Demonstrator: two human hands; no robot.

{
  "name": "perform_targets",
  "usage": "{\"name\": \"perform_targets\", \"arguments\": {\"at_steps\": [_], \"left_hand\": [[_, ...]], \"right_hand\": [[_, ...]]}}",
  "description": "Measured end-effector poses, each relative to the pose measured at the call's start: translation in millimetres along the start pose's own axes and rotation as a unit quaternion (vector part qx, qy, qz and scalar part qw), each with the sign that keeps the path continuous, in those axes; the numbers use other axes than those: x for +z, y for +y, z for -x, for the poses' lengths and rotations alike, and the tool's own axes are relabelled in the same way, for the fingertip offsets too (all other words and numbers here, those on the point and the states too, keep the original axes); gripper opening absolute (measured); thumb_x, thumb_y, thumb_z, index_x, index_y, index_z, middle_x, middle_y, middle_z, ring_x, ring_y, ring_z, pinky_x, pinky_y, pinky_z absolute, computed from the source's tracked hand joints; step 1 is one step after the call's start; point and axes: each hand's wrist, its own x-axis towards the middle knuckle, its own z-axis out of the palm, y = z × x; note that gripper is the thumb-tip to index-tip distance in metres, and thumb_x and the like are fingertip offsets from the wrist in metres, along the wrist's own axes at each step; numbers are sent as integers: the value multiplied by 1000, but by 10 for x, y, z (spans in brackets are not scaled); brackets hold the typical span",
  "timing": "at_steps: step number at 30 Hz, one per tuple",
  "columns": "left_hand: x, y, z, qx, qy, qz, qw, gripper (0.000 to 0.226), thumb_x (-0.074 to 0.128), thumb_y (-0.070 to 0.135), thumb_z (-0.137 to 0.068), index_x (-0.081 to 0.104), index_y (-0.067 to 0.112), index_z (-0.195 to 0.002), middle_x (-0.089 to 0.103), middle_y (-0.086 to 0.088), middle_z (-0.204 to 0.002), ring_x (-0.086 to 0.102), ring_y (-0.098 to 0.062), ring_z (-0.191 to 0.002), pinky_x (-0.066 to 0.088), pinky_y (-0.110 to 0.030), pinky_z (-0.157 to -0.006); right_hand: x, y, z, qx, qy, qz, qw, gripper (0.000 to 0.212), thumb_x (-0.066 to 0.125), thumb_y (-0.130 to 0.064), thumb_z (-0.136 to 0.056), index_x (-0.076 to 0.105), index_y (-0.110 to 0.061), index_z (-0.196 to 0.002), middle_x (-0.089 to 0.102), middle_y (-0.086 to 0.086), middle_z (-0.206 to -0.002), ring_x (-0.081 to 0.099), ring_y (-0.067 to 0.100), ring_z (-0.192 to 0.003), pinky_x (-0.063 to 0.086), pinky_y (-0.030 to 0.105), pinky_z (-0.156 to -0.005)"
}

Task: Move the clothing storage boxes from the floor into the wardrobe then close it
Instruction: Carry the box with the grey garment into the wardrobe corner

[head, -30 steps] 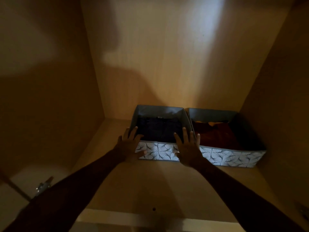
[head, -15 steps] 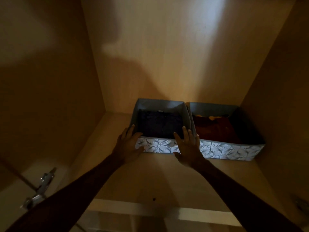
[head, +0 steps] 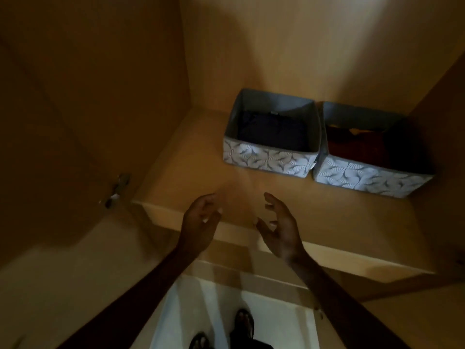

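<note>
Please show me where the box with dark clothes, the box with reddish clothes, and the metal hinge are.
box with dark clothes (head: 269, 161): head view, on its patterned front wall.
box with reddish clothes (head: 370, 178): head view, on its patterned front wall.
metal hinge (head: 120, 183): head view, on its shiny middle part.

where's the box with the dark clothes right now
In the head view the dark-clothes box sits on the wardrobe shelf, right of centre, directly left of the red-clothes box.

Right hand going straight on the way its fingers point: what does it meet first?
Right hand would likely meet the left box at its front wall; depth is unclear.
</note>
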Motion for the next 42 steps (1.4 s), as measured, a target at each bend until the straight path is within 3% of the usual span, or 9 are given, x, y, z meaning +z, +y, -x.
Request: {"name": "perform_targets", "arguments": {"at_steps": [4, 7, 12, 15, 19, 27, 35, 39, 42], "left_hand": [[-173, -213, 553, -48, 22, 5, 999, 25, 67, 17, -89, 62, 28, -110, 65, 9, -116, 61, -6, -103, 49, -16, -78], [-306, -351, 978, -100, 80, 6, 992, 25, 64, 3, -89, 64, 20, -106, 66, -6, -116, 63, 2, -92, 47, -8, -73], [-440, -408, 1787, -170, 186, -4, 968, 23, 63, 8, -91, 65, 13, -113, 68, 3, -110, 64, -8, -97, 48, -10, -76], [-390, -371, 2373, -205, 279, 2, 938, 24, 61, 9, -92, 65, 14, -115, 66, 7, -110, 62, -1, -95, 47, -7, -72], [-280, -367, 3070, -231, 367, 2, 901, 22, 61, 9, -91, 66, 14, -112, 69, 5, -108, 66, -9, -96, 48, -18, -80], [194, -216, 4938, -300, 545, 26, 782, 21, 62, 10, -92, 66, 19, -110, 70, 5, -107, 67, -6, -94, 54, -28, -81], [583, -66, 6513, -346, 680, 45, 645, 21, 61, 12, -92, 64, 19, -112, 68, 10, -104, 65, 6, -86, 51, -13, -69], [717, -98, 7040, -378, 684, 36, 624, 19, 60, 18, -93, 63, 25, -111, 65, 12, -106, 63, -3, -95, 49, -8, -66], [737, -270, 7330, -404, 684, 31, 606, 19, 58, 18, -94, 61, 29, -110, 63, 15, -105, 61, 1, -92, 46, -4, -65]], "right_hand": [[205, -12, 352, 35, -72, -50, 995, 63, 70, -21, -85, 42, -24, -141, 52, -9, -133, 56, -4, -108, 54, 23, -73], [310, 16, 570, 41, -165, -66, 983, 60, 68, -26, -86, 43, -26, -140, 57, -7, -129, 57, 2, -110, 48, 10, -76], [462, -5, 827, 25, -291, -49, 955, 57, 66, -23, -87, 44, -26, -140, 57, -14, -123, 55, -6, -108, 48, 19, -87], [509, -2, 1007, -5, -382, -43, 923, 57, 67, -25, -86, 45, -26, -138, 60, -9, -120, 58, 0, -105, 52, 26, -88], [602, 29, 1292, -44, -460, -37, 886, 57, 66, -26, -85, 46, -25, -138, 61, -6, -120, 60, 5, -104, 54, 32, -88], [904, -192, 2445, -144, -633, 0, 760, 54, 66, -25, -86, 46, -26, -137, 60, -10, -115, 60, 0, -97, 48, 14, -78], [1159, -595, 3958, -225, -751, 23, 620, 56, 65, -25, -86, 46, -24, -138, 60, -9, -116, 60, -3, -96, 45, 12, -76], [1221, -616, 4574, -244, -773, 34, 585, 55, 66, -21, -86, 47, -21, -138, 61, -5, -118, 60, -3, -95, 45, 4, -72], [1351, -513, 5003, -247, -796, 40, 550, 55, 66, -23, -86, 46, -24, -138, 61, -5, -120, 60, -1, -99, 48, 9, -77]]}}
